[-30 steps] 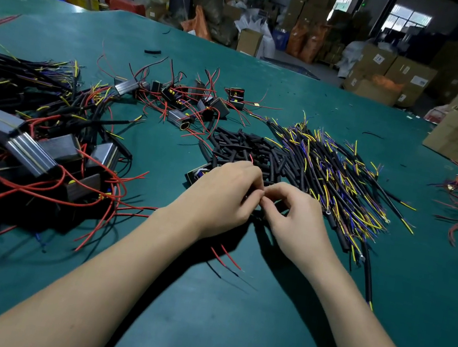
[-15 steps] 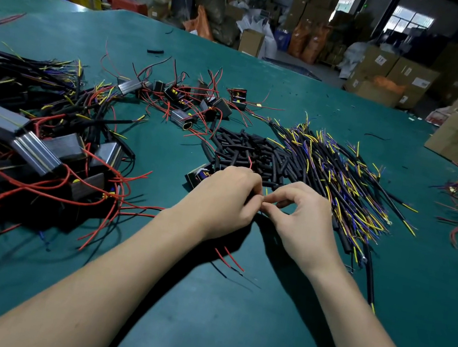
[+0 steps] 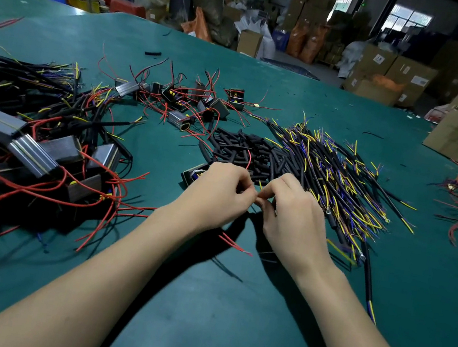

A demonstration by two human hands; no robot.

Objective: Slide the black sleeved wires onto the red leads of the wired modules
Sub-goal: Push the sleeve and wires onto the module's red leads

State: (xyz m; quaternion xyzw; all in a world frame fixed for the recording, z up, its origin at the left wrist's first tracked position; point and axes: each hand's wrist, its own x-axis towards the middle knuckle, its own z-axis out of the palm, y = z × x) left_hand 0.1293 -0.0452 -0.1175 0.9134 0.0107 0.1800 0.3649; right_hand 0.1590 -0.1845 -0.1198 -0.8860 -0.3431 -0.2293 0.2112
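A thin red lead [image 3: 235, 245] is judged limp and light, best pinched close to its tip; it trails on the green table [image 3: 229, 309] beneath the hands. Something small, hidden from view, is pinched between the curled left hand [image 3: 215, 193] and right hand [image 3: 295, 214], just before the heap of black sleeved wires [image 3: 340, 173]

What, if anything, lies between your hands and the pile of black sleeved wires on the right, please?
Nothing visible does. The right hand sits right at the near edge of the black sleeved wires, and the left hand meets it fingertip to fingertip. The loose black tubes lie just beyond both hands, not in the way.
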